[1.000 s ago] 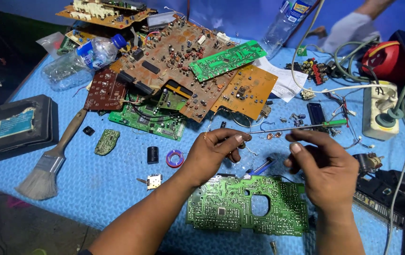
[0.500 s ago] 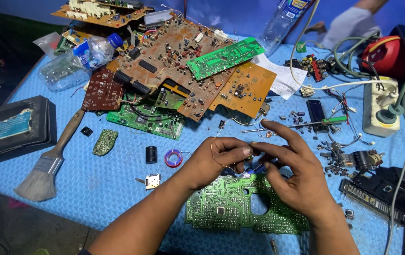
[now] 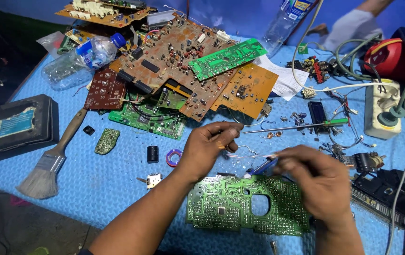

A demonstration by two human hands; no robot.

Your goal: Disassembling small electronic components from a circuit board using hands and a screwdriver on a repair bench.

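A green circuit board (image 3: 231, 210) with a round hole lies solder side up on the blue mat near the front. My left hand (image 3: 209, 148) hovers just above its far edge, fingertips pinched on a thin silvery wire (image 3: 242, 154) that runs to the right. My right hand (image 3: 318, 182), blurred by motion, is over the board's right half and grips a slim blue-handled tool (image 3: 261, 166) whose tip points left toward the wire. The tool's tip is hard to make out.
A pile of brown, orange and green circuit boards (image 3: 183, 61) fills the back. A brush (image 3: 51, 163), black case (image 3: 11, 125), plastic bottle (image 3: 82, 56), green-handled screwdriver (image 3: 297, 126), white power strip (image 3: 382, 111) and cables lie around. Another person's sleeve (image 3: 349, 28) is at the back right.
One second ago my hands were apart with the wire stretched between them. They then met over the board. Now my right hand has pulled back to the right with the blue tool showing.
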